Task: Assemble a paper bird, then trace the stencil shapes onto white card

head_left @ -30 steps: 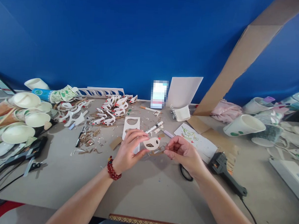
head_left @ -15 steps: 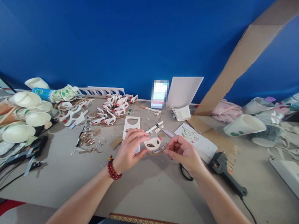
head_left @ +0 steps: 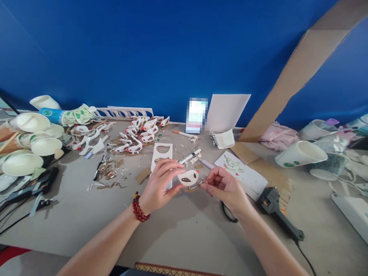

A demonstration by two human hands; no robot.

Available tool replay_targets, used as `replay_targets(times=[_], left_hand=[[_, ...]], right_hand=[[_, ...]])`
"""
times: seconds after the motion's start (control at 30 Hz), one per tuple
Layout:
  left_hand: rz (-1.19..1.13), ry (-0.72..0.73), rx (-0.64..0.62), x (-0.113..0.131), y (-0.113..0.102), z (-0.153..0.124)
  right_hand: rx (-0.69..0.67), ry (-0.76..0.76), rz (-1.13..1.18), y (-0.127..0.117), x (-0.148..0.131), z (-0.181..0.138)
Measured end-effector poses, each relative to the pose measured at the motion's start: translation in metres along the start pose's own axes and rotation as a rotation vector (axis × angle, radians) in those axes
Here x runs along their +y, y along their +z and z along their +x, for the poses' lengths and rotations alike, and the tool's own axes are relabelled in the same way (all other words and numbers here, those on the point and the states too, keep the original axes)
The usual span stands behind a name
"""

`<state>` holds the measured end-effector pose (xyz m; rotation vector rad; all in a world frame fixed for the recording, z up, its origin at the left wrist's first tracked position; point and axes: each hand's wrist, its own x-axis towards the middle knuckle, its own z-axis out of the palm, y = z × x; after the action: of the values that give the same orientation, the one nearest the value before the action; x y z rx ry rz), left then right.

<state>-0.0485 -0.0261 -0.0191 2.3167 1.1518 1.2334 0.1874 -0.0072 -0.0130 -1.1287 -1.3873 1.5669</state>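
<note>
- Since a second ago the paper bird (head_left: 187, 177) has drifted a touch to the right along with both my hands. Nothing else on the table has shifted.
- I hold the paper bird just above the table (head_left: 77, 214), near the middle of the scene. It is white, with a dark wing outline on its side and a red bit at its upper right.
- My left hand (head_left: 161, 185) is closed on the bird's left end, thumb underneath and fingers curled over the top.
- My right hand (head_left: 227, 188) is drawn into a tight pinch. Its fingertips meet on the right end of a curved brown cardboard piece (head_left: 191, 189) that sits against the bird's underside.
- A red bead bracelet (head_left: 138, 207) circles my left wrist.
- The black scissors (head_left: 228, 213) lie partly hidden under my right wrist, and a black glue gun (head_left: 272, 203) lies just to their right.
- Just beyond my right hand lies a sheet with a bird drawing (head_left: 245, 175).
- Beyond my left hand lies a white template (head_left: 161, 152) with holes cut in it, and a marker (head_left: 189, 156) lies to its right.
- Farther back and to the left is a pile of bird cut-outs (head_left: 140, 134). Stacked paper cups (head_left: 28, 147) crowd the far left edge.
- To the right, a tipped cup (head_left: 299, 154) lies on its side.
- A white card (head_left: 226, 112) and a long cardboard strip (head_left: 299, 65) lean against the blue wall (head_left: 145, 51).
</note>
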Motion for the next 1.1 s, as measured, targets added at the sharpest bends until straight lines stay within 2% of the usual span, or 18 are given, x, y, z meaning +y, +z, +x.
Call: replay_targets(times=[1.1], left_hand=[[0.013,0.006,-0.014,0.0022,-0.0006,-0.0003]], right_hand=[[0.005,-0.028,-0.084,0.002,0.001,-0.0005]])
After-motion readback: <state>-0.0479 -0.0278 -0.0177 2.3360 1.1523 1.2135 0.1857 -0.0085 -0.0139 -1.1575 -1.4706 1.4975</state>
